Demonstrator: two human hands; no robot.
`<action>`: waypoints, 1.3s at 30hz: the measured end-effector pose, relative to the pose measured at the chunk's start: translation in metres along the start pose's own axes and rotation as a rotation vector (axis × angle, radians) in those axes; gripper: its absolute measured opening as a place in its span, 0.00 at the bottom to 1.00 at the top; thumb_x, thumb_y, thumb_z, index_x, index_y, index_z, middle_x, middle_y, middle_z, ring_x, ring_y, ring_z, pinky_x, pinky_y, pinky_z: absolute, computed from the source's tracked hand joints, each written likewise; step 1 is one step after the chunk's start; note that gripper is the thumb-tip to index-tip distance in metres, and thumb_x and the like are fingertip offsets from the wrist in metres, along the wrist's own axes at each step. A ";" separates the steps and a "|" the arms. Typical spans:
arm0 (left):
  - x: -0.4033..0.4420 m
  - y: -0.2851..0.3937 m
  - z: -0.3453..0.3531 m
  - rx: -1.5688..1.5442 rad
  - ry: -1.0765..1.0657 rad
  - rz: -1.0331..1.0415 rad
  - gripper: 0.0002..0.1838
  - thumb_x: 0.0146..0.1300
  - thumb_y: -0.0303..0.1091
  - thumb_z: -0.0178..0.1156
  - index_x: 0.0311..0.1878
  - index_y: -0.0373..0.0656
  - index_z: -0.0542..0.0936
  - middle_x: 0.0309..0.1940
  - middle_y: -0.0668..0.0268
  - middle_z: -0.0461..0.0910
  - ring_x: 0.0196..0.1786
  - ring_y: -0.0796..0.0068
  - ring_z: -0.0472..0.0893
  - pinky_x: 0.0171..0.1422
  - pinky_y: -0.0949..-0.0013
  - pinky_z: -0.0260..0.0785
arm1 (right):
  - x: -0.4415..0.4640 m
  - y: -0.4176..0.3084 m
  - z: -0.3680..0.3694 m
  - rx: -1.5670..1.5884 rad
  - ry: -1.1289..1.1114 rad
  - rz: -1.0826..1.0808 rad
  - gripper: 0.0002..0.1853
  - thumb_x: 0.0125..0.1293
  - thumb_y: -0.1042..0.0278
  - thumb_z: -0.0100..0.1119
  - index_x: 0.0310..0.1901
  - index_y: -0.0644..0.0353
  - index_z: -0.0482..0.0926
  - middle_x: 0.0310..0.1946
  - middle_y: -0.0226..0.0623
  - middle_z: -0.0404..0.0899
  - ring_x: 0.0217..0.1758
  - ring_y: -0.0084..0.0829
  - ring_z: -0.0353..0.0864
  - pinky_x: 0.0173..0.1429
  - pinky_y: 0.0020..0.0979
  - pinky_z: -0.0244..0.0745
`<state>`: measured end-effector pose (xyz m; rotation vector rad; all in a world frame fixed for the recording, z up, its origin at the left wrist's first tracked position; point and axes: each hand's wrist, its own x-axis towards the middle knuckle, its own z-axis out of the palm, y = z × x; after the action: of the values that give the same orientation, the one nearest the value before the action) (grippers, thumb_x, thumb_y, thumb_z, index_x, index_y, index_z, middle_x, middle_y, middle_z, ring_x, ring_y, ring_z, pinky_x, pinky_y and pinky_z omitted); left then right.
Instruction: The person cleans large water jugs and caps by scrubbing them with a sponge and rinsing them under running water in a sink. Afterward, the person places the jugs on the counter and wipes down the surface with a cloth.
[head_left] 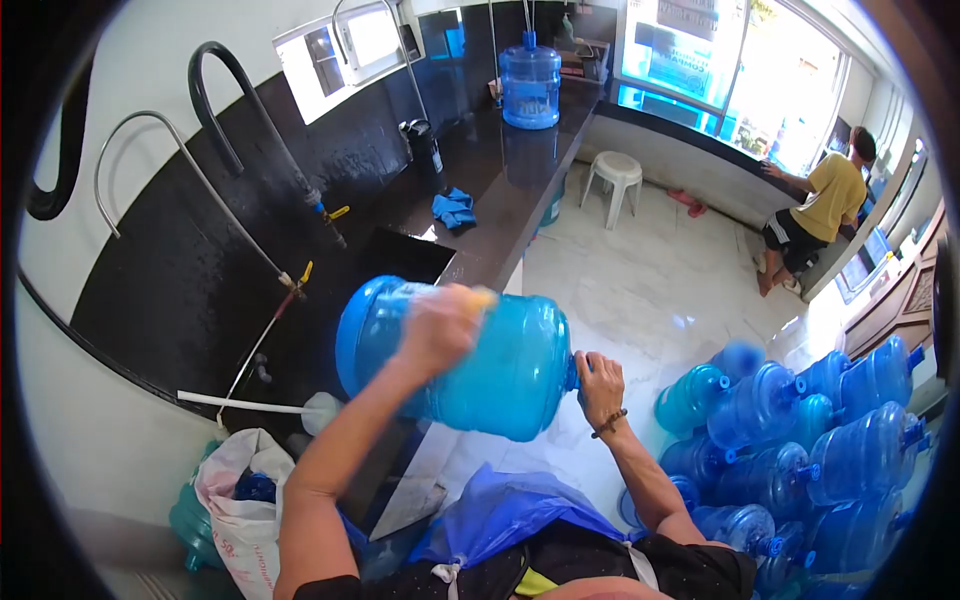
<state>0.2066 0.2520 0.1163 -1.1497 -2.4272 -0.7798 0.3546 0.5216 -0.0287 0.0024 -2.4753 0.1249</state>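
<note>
A large blue water jug (500, 370) lies on its side over the edge of the dark sink counter, its neck pointing right. My right hand (600, 385) is closed around the neck. Against the upper side of the jug, my left hand (443, 325) is closed on something yellowish, blurred by motion. A blue cloth (454, 208) lies on the counter beyond the sink, near a black bottle (422, 150).
Many blue jugs (765, 405) are stacked at the right. A white stool (612, 180) and a person in a yellow shirt (835, 190) are farther back. Another jug (530, 85) stands on the counter. A white bag (240, 510) is at lower left.
</note>
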 end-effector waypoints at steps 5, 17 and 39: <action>-0.020 -0.061 -0.017 0.332 0.378 -0.083 0.12 0.67 0.37 0.58 0.43 0.37 0.79 0.38 0.52 0.80 0.42 0.49 0.80 0.47 0.48 0.69 | 0.034 -0.013 -0.022 0.100 -0.274 0.086 0.10 0.57 0.74 0.61 0.43 0.56 0.78 0.36 0.40 0.79 0.41 0.43 0.83 0.45 0.43 0.71; -0.043 -0.003 0.021 -0.182 0.380 -0.080 0.17 0.72 0.29 0.56 0.61 0.35 0.76 0.57 0.44 0.80 0.61 0.47 0.80 0.67 0.56 0.72 | 0.060 -0.033 -0.029 1.410 -1.262 0.672 0.16 0.49 0.67 0.73 0.37 0.65 0.79 0.32 0.35 0.80 0.33 0.27 0.81 0.36 0.29 0.76; -0.009 -0.001 0.011 -0.115 0.197 0.208 0.08 0.59 0.35 0.68 0.42 0.50 0.88 0.50 0.55 0.85 0.53 0.56 0.82 0.64 0.47 0.69 | -0.057 0.022 0.015 2.538 -1.885 0.993 0.43 0.49 0.58 0.67 0.61 0.82 0.64 0.28 0.42 0.73 0.25 0.33 0.75 0.28 0.30 0.72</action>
<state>0.2106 0.2531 0.1028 -1.2781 -2.0875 -0.9278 0.3893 0.5405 -0.0774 0.0155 0.1574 -1.9021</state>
